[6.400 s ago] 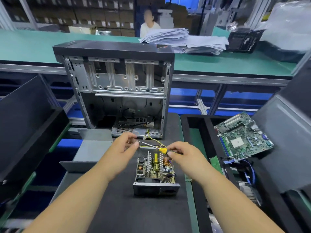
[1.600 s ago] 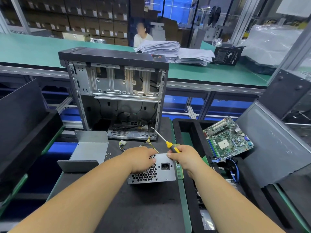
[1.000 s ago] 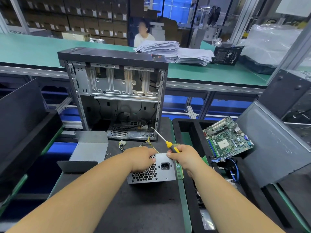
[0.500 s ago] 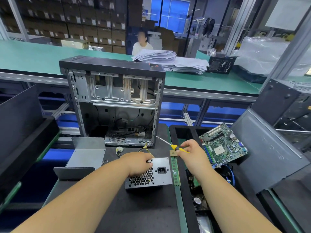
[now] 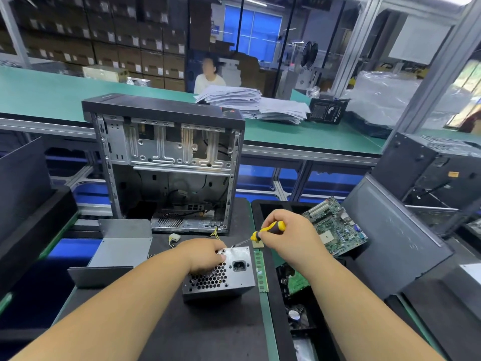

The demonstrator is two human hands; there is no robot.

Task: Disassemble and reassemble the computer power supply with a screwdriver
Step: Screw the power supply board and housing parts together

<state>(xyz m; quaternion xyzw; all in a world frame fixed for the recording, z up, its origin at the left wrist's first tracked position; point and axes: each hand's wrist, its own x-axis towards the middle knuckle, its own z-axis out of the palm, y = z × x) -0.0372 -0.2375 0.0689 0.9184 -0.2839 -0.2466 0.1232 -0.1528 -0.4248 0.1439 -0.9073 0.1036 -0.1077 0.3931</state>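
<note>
The grey power supply (image 5: 235, 276) stands on the black mat, its honeycomb grille and socket face turned up toward me. My left hand (image 5: 204, 256) grips its top left edge, fingers curled over the grille. My right hand (image 5: 289, 237) holds a yellow-and-black screwdriver (image 5: 268, 229), whose thin shaft slants down-left to the supply's top edge. Yellow wires (image 5: 215, 233) run out behind the unit. The supply's grey metal cover (image 5: 121, 250) lies to the left on the mat.
An open computer case (image 5: 166, 162) stands behind the supply. A green memory stick (image 5: 260, 272) lies along the mat's right edge. A black tray at right holds a motherboard (image 5: 335, 227) and other parts. A grey side panel (image 5: 395, 238) leans at right.
The open supply with its board exposed now stands on end with the grille face up. In the last half second my right hand swung the screwdriver tip down-left onto the supply's top edge.
</note>
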